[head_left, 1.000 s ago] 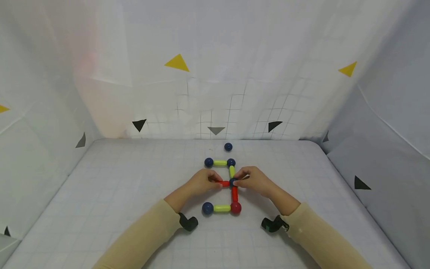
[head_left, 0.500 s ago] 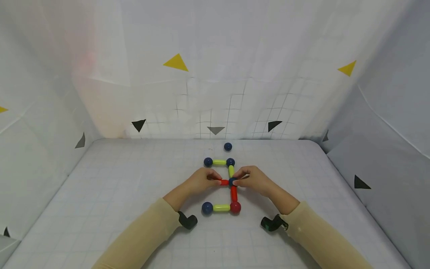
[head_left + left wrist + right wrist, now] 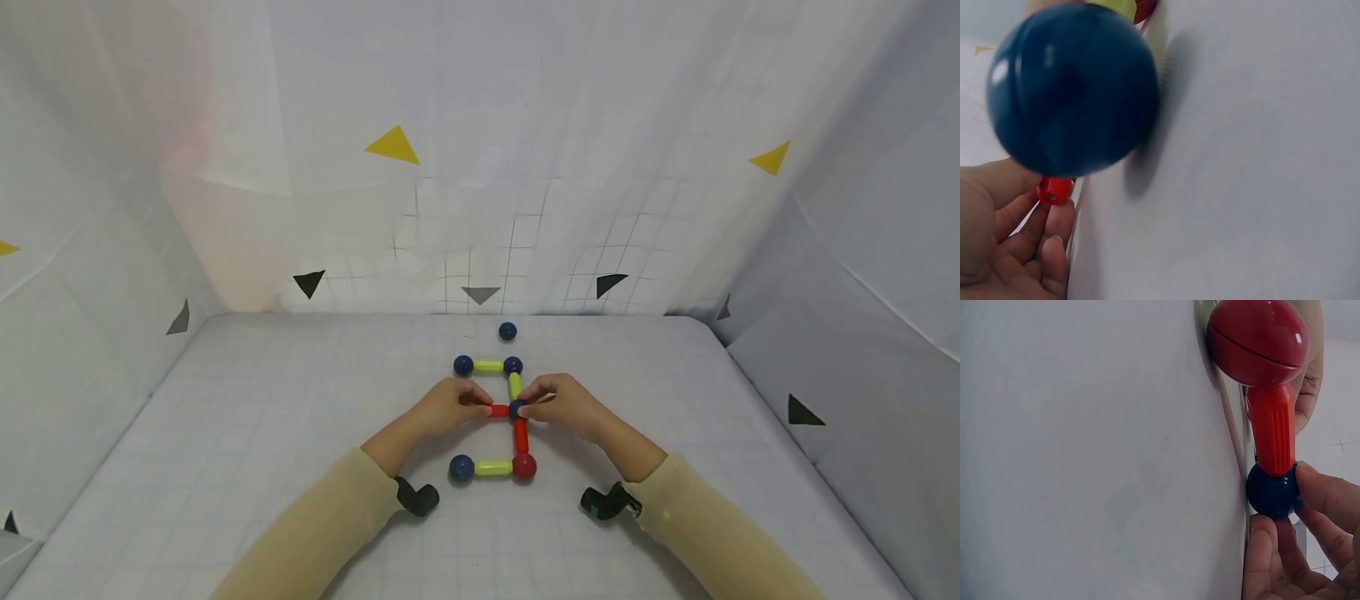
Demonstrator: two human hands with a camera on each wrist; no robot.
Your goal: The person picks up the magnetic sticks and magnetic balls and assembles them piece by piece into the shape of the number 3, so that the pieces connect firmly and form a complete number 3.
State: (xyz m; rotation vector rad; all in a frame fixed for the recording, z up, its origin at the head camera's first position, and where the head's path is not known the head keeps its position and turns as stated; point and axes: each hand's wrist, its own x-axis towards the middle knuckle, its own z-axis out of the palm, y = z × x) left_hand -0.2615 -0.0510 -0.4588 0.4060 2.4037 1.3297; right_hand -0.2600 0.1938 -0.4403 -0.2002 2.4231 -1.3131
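Observation:
My left hand (image 3: 450,406) pinches a red rod (image 3: 498,411) near its left end, between thumb and fingertips. The rod's other end meets a blue ball (image 3: 1270,490), which my right hand (image 3: 562,402) pinches from the right side. From that ball a yellow-green rod (image 3: 514,385) runs back to another blue ball (image 3: 513,365), and a second red rod (image 3: 1274,428) comes forward to a red ball (image 3: 524,467). A yellow-green rod (image 3: 492,468) links the red ball to a blue ball (image 3: 1072,90) at front left, large in the left wrist view.
Along the back of the figure, a yellow-green rod (image 3: 488,366) joins a blue ball (image 3: 463,365) on the left. A loose blue ball (image 3: 507,331) lies behind, near the far table edge. White sheets wall the grid-patterned table (image 3: 300,400) at the back and sides.
Both hands keep their grip and barely move. The slight shift of the whole scene comes with the head view; the balls and rods stay in the same arrangement.

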